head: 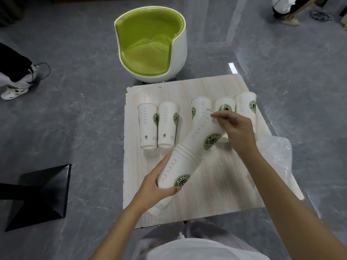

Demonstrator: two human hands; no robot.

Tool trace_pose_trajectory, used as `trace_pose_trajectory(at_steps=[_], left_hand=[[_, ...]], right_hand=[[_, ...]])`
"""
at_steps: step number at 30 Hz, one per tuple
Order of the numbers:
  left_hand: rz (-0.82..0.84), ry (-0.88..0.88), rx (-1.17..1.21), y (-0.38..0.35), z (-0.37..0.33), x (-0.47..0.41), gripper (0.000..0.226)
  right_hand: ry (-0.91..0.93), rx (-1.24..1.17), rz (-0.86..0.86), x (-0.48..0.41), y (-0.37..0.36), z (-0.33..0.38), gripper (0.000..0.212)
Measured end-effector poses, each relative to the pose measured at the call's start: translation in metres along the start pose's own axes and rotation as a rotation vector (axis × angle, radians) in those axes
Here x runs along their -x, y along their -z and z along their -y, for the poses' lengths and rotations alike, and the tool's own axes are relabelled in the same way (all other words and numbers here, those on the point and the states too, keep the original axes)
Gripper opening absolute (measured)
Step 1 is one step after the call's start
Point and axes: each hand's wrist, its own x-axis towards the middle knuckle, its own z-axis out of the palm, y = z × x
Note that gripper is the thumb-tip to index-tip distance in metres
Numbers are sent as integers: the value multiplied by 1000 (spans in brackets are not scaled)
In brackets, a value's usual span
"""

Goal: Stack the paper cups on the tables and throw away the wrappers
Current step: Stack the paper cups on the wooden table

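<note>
My left hand grips a tilted stack of white paper cups with green logos, held over the near part of the small wooden table. A further cup sticks out of the stack's top, and my right hand pinches its rim with fingertips. Two cups stand at the table's left. Three more cups stand at the back right, partly hidden behind my right hand. A crumpled clear plastic wrapper lies at the table's right edge.
A green and white tub chair stands just beyond the table. A black table base sits on the grey floor to the left. Other people's legs appear at far left and top right.
</note>
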Motion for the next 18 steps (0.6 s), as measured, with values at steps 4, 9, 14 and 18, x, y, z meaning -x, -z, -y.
trace_pose_trajectory(at_steps=[4,9,14,18], left_hand=[[-1,-14,2,2,-1,1,95],[-4,-27,7,6,-2,2,95],[-15,-38,8,10,-1,3,93],[-21,-39,10,13,0,2,93]], right_hand=[[-45,-104,63,7,-15,-3,26],[-79,-123,156,19,-35,-7,35],[-97,-71,221,31,-51,-8,32],[-123,-76,263,40,-62,-5,28]])
